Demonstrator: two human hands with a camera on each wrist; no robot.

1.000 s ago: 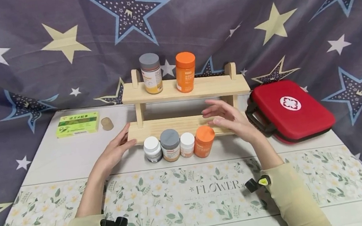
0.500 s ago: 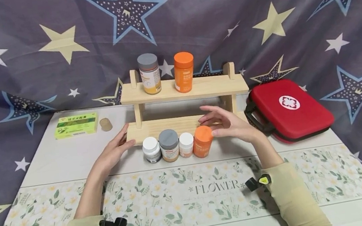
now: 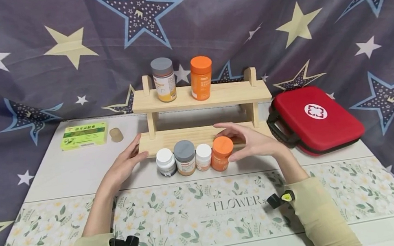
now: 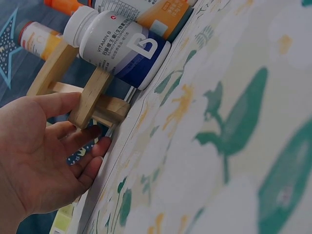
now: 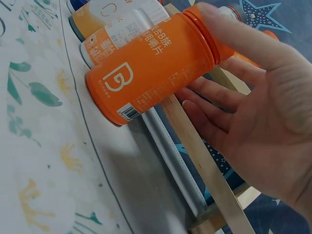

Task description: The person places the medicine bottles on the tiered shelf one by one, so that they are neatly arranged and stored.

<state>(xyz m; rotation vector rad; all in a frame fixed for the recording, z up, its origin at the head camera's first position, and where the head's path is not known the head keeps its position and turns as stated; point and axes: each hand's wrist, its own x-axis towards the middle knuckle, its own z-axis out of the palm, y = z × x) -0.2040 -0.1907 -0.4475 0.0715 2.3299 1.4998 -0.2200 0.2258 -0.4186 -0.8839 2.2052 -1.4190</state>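
A two-tier wooden shelf stands at the table's back. My left hand holds the left end of its lower board, thumb in front and fingers behind, as the left wrist view shows. In a row before the shelf stand a white-capped vitamin B bottle, a grey-capped bottle, a small white bottle and an orange pill bottle. My right hand reaches around the orange bottle, thumb at its front right, fingers spread behind it. Between index finger and lid a gap shows in the head view.
On the upper board stand another grey-capped bottle and another orange bottle. A red first-aid case lies right of the shelf. To the left are a green medicine box and a small brown stopper-like piece.
My right hand has come down and in toward the orange bottle in the front row, its thumb now lower along the bottle's side. The left hand stays on the shelf end.
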